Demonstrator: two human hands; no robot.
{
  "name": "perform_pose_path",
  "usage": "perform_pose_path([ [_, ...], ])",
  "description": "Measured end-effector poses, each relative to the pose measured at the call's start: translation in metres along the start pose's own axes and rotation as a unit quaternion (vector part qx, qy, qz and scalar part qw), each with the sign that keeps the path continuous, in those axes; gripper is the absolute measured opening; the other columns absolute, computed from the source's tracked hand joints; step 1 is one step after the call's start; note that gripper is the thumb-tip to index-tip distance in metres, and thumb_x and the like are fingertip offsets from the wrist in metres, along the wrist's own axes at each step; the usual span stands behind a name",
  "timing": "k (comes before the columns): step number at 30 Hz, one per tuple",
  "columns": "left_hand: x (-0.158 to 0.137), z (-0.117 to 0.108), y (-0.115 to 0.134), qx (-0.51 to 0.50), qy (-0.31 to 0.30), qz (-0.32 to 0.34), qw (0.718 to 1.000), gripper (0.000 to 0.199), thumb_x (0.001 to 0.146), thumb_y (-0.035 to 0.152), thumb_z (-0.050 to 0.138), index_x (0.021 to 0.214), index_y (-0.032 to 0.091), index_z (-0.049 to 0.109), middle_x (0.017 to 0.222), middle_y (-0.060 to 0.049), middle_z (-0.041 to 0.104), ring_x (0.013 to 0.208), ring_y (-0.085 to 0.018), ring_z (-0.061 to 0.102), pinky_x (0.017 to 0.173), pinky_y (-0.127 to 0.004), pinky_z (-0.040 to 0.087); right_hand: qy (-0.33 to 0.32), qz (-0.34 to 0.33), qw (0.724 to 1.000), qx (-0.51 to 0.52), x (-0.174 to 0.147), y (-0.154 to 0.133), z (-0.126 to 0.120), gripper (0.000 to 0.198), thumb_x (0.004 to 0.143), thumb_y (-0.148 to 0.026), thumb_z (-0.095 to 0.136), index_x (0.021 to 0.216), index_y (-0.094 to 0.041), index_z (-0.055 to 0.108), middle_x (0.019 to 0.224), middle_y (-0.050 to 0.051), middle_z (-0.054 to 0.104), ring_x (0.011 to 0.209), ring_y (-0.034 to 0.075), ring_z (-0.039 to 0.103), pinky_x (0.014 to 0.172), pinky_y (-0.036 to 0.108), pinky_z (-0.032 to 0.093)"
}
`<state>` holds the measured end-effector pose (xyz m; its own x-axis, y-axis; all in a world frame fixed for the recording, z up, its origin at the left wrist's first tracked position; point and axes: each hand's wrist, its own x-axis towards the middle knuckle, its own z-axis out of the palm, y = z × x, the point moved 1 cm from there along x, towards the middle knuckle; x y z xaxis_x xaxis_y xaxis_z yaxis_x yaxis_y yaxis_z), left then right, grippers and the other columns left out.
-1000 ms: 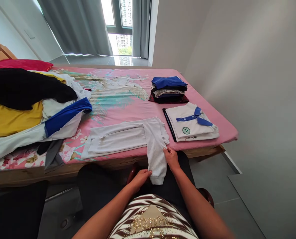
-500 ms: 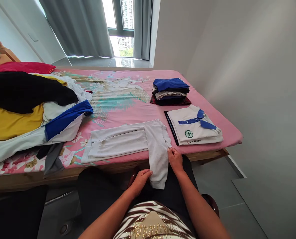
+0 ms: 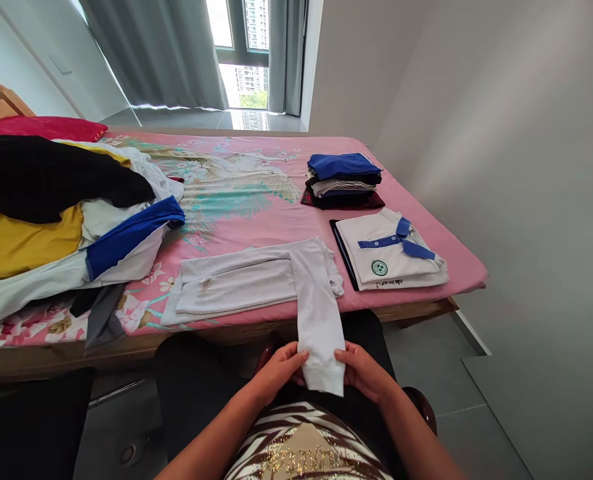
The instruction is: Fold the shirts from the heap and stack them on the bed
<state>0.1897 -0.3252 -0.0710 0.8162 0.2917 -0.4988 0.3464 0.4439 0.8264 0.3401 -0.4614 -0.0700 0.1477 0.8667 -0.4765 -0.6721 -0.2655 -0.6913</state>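
So, from here: bed beyond the grip, pale garment on it, one sleeve running off the near edge into the grip. Left hand and right hand pinch opposite sleeve edges by the cuff. I'd pull evenly, sleeve flat, without dragging the garment.

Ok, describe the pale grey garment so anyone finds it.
Find the pink floral bed. On its near side, left of the folded white blue-collared shirt, lies the pale grey garment. Only it is held, left hand and right hand on one sleeve.
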Motion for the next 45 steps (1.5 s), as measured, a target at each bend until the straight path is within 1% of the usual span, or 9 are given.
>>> perform_pose_path([
  [3,-0.022,0.001,0.007,0.2,0.122,0.136,0.962,0.088,0.056,0.046,0.08,0.133,0.023,0.046,0.133,-0.014,0.049,0.118,-0.032,0.048,0.101,-0.049,0.034,0.043,-0.027,0.998,0.033,-0.005,-0.008,0.012,0.03,0.076,-0.036,0.07,0.098,-0.016,0.065,0.082,0.005,0.068,0.064,0.014,0.061,0.058,0.026,0.05],
  [7,-0.037,0.021,0.026,0.317,0.114,0.279,0.899,0.088,0.047,0.035,0.086,0.129,0.028,0.053,0.145,-0.009,0.038,0.133,-0.037,0.028,0.113,-0.049,0.013,0.047,-0.052,0.997,0.042,-0.003,-0.024,0.039,0.032,0.076,-0.037,0.07,0.101,-0.016,0.064,0.081,0.005,0.067,0.063,0.015,0.061,0.057,0.027,0.05],
  [13,-0.023,0.031,0.055,0.25,0.099,0.242,0.932,0.032,0.084,0.032,0.051,0.112,0.022,0.063,0.105,-0.01,0.064,0.096,-0.026,0.056,0.09,-0.036,0.04,0.045,-0.14,0.988,-0.039,-0.004,-0.049,0.055,0.032,0.079,-0.045,0.066,0.092,-0.016,0.066,0.086,0.008,0.068,0.077,0.018,0.064,0.073,0.032,0.051],
  [20,0.005,0.01,0.111,-0.022,0.02,0.041,0.999,0.019,0.078,0.028,0.057,0.085,0.012,0.066,0.079,-0.008,0.065,0.075,-0.021,0.059,0.072,-0.035,0.047,0.228,-0.169,0.959,0.01,0.003,-0.052,0.02,0.037,0.065,-0.047,0.077,0.083,-0.019,0.063,0.076,0.002,0.065,0.064,0.014,0.06,0.06,0.027,0.052],
  [27,-0.005,-0.096,0.205,-0.198,0.086,0.139,0.966,0.022,0.079,0.019,0.057,0.097,0.009,0.063,0.093,-0.012,0.069,0.082,-0.023,0.065,0.078,-0.044,0.054,0.187,-0.146,0.971,-0.032,0.008,-0.05,0.027,0.035,0.071,-0.047,0.073,0.085,-0.018,0.062,0.075,0.001,0.063,0.065,0.012,0.058,0.062,0.026,0.052],
  [30,-0.017,-0.169,0.193,-0.173,0.177,0.151,0.957,0.025,0.08,0.019,0.056,0.104,0.013,0.061,0.097,-0.009,0.068,0.085,-0.022,0.065,0.074,-0.041,0.057,0.188,-0.139,0.971,-0.043,0.015,-0.051,0.026,0.035,0.071,-0.047,0.073,0.085,-0.017,0.062,0.077,0.001,0.064,0.066,0.012,0.059,0.063,0.025,0.052],
  [34,-0.02,-0.24,0.143,-0.074,0.311,0.023,0.947,0.019,0.078,0.026,0.062,0.092,0.014,0.059,0.082,-0.007,0.066,0.07,-0.017,0.064,0.06,-0.031,0.057,0.193,-0.128,0.972,-0.049,0.026,-0.053,0.027,0.039,0.065,-0.048,0.077,0.084,-0.017,0.063,0.077,0.002,0.065,0.065,0.013,0.059,0.061,0.025,0.052],
  [38,-0.015,-0.258,0.12,-0.035,0.325,0.005,0.945,0.033,0.067,0.039,0.073,0.084,0.014,0.059,0.071,-0.004,0.063,0.061,-0.015,0.062,0.055,-0.029,0.056,0.189,-0.116,0.973,-0.065,0.036,-0.056,0.038,0.042,0.063,-0.05,0.077,0.084,-0.017,0.063,0.076,0.002,0.065,0.065,0.013,0.06,0.061,0.025,0.053],
  [45,-0.005,-0.263,0.142,0.068,0.384,0.081,0.917,0.036,0.06,0.038,0.075,0.084,0.015,0.062,0.071,0.002,0.061,0.054,-0.01,0.058,0.045,-0.019,0.047,0.181,-0.11,0.972,-0.098,0.045,-0.052,0.049,0.043,0.064,-0.052,0.076,0.085,-0.017,0.063,0.077,0.001,0.065,0.065,0.012,0.06,0.062,0.024,0.053],
])
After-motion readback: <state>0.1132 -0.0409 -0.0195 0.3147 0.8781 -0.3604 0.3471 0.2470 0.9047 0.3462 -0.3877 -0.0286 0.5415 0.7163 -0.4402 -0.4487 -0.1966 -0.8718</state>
